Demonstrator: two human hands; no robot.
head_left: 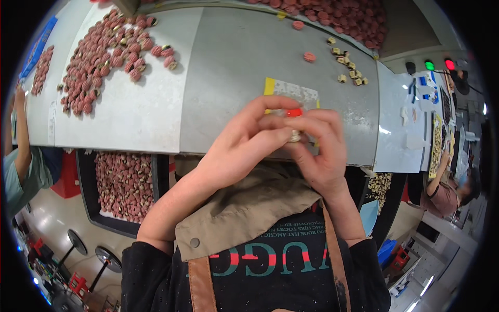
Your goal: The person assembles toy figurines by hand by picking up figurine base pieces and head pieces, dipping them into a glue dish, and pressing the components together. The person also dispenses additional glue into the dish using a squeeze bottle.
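Above the near edge of the metal table, my left hand [236, 140] and my right hand [323, 148] meet with curled fingers. Between their fingertips is a small cream-coloured ridged piece [294, 136], mostly covered by the fingers. A bright red patch [294, 112] shows between the fingers just beyond it; what it belongs to is hidden. Behind the hands lies a worn white sheet with yellow edges [296, 92]. Farther off are small cream-and-dark pieces [352, 66] and two loose pink ridged discs [309, 56].
A heap of pink ridged pieces with cream and dark middles [99, 67] covers the table's left. Pink discs [343, 15] are piled at the back. Below the table edge stand a black crate of pink pieces [125, 187] and cream pieces [380, 186]. People work at both sides.
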